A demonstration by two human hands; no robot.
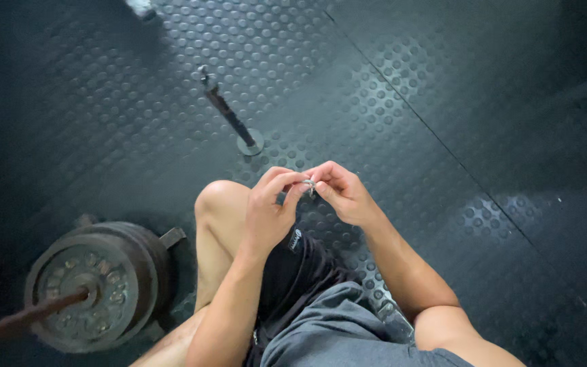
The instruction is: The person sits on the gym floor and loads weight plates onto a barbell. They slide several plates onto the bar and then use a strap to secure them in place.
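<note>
The dark rubber floor with raised round studs (409, 88) fills the view, with open room ahead and to the right; a seam runs diagonally across it. At lower left stands a stack of worn round iron weight plates (90, 285) on a rusty bar (15, 323), close beside the bent knee. Farther out lies a short dark dumbbell handle with a round collar (229, 115), well apart from both hands. The left hand (266, 211) and right hand (344, 194) meet above the knee, fingertips pinched narrow on a small metal ring-shaped piece (309, 183) (its exact kind is too small to tell). The step in hand looks like working that piece between the fingers, which calls for a fine, steady grip.
</note>
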